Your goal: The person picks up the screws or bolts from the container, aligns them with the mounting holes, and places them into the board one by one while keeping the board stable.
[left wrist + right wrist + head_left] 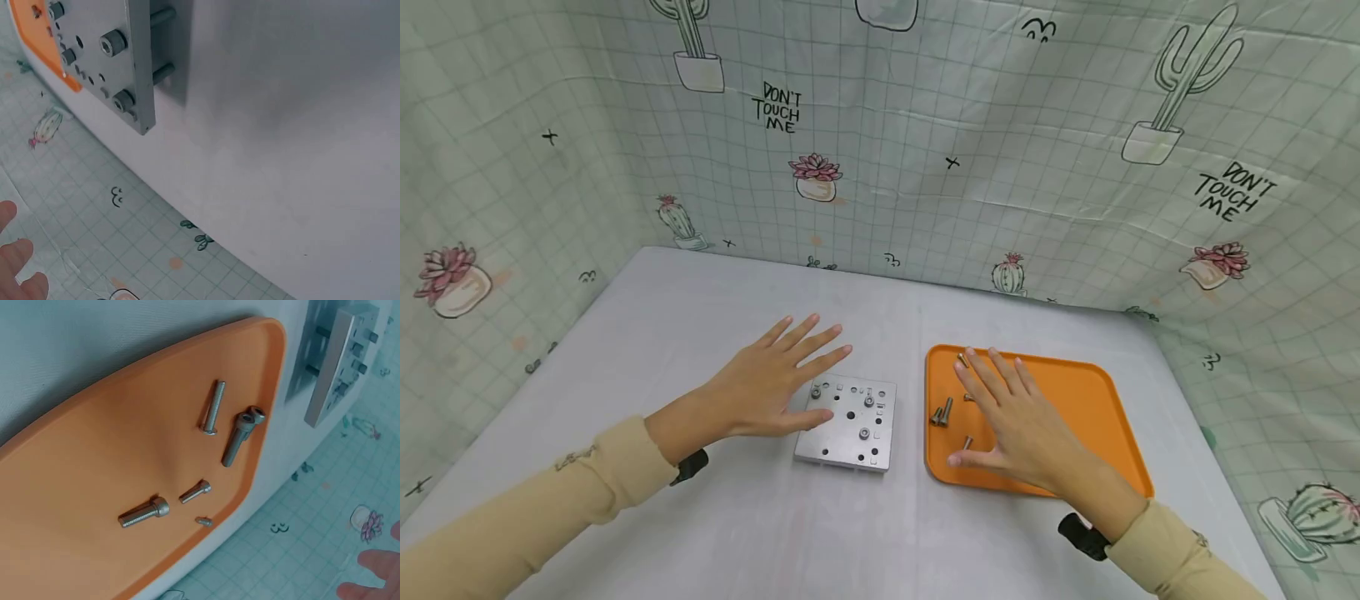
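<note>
My left hand [767,385] is spread flat, its thumb over a silver metal plate [841,451] drilled with many holes. Several socket-head bolts stand in this plate, one of them a bolt [114,42] close up in the left wrist view. Bolt shanks [164,73] stick out beneath it. On the right, my right hand [1030,429] hovers with fingers extended above an orange tray [1093,408]. Loose in the tray lie a long thin screw [215,407], a thick socket-head bolt [145,512], a smaller bolt [195,492] and other fasteners. Neither hand holds anything.
The plate and tray stand side by side on a white table [737,533], a short gap between them. A patterned cloth [880,167] hangs behind the table and along both sides. Each wrist wears a black strap.
</note>
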